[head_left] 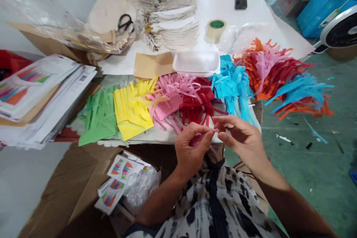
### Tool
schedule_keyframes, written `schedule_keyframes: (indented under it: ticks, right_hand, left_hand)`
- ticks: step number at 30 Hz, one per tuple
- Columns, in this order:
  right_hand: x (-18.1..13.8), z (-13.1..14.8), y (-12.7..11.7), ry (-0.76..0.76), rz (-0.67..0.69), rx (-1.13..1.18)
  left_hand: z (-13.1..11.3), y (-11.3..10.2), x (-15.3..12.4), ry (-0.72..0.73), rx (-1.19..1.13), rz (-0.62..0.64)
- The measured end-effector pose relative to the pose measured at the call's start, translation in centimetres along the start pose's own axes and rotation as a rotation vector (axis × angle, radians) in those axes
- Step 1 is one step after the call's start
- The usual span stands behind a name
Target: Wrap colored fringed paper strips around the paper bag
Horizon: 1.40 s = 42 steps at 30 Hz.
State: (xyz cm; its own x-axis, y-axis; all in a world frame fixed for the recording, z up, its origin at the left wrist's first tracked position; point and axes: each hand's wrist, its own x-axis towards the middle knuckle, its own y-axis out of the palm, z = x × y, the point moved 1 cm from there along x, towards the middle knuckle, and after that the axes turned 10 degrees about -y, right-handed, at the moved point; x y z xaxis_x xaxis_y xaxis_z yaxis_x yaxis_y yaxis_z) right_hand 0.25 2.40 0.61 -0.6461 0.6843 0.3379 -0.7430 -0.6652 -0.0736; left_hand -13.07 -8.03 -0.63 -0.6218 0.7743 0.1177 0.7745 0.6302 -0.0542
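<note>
At the table's front edge, my left hand is closed in a pinch around a piece of pink fringed paper, most of it hidden in the palm. A thin twisted pink tip sticks out past the thumb and index finger. My right hand is close beside that tip, its thumb and fingers apart. Just beyond the hands lie fringed paper bundles: dark red, pink, blue, yellow and green.
More orange, red and blue fringes hang off the right edge. A clear plastic tray, a tape roll, scissors and stacked white bundles stand behind. Printed sheets lie left; a fan is at right.
</note>
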Motion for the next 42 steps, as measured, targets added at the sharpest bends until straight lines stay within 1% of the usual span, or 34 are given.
schedule_keyframes:
  ticks: [4, 6, 10, 12, 15, 19, 22, 25, 27, 30, 32, 33, 36, 39, 40, 41, 42]
  right_hand:
    - [0.0, 0.1, 0.0, -0.043, -0.025, -0.044]
    - [0.0, 0.1, 0.0, -0.034, -0.032, -0.055]
    - [-0.4, 0.0, -0.5, 0.003, -0.088, -0.089]
    - [-0.6, -0.2, -0.8, 0.013, -0.116, -0.082]
    - [-0.8, -0.4, -1.1, 0.007, -0.134, -0.068]
    - [-1.1, -0.6, -1.3, 0.006, -0.118, -0.059]
    - [-1.4, -0.5, -1.8, -0.012, -0.127, -0.075]
    - [-1.5, -0.2, -2.7, -0.048, -0.156, -0.086]
    - [-1.4, 0.1, -3.3, -0.060, -0.165, -0.121]
    - [-1.1, 0.6, -4.4, -0.028, -0.113, -0.174]
    - [-0.8, 0.7, -5.4, 0.004, -0.099, -0.162]
    - [-0.7, 0.6, -6.0, 0.007, -0.118, -0.157]
    - [0.6, 0.5, -8.3, -0.004, -0.222, -0.189]
    - [3.5, 0.6, -10.9, 0.027, -0.310, -0.197]
    - [4.8, 0.8, -11.7, 0.012, -0.350, -0.186]
    - [6.2, 1.1, -12.6, -0.008, -0.359, -0.174]
    - [7.5, 1.5, -13.4, -0.100, -0.444, -0.183]
  left_hand:
    - [0.1, 0.4, 0.0, -0.039, -0.022, 0.025]
    - [0.2, 0.5, -0.1, -0.085, -0.039, 0.048]
    - [0.4, 0.7, -0.2, -0.212, -0.082, 0.144]
    - [0.4, 0.8, -0.3, -0.250, -0.091, 0.162]
    - [0.4, 1.0, -0.3, -0.272, -0.069, 0.139]
    - [0.2, 1.7, -0.1, -0.281, -0.078, 0.128]
    - [0.0, 2.4, 0.1, -0.287, -0.107, 0.160]
    - [-0.1, 2.9, 0.5, -0.296, -0.114, 0.236]
    - [-0.2, 3.3, 0.8, -0.275, -0.092, 0.332]
    - [-0.2, 3.9, 1.3, -0.242, -0.010, 0.478]
    - [-0.1, 4.3, 1.6, -0.237, 0.037, 0.535]
    - [0.0, 4.6, 1.8, -0.237, 0.050, 0.551]
    - [0.3, 5.3, 2.4, -0.245, 0.059, 0.562]
    - [0.7, 5.8, 3.2, -0.240, 0.115, 0.520]
    - [0.9, 5.9, 3.5, -0.228, 0.162, 0.498]
    - [1.1, 5.8, 3.6, -0.214, 0.213, 0.476]
    - [1.3, 5.7, 3.7, -0.197, 0.258, 0.454]
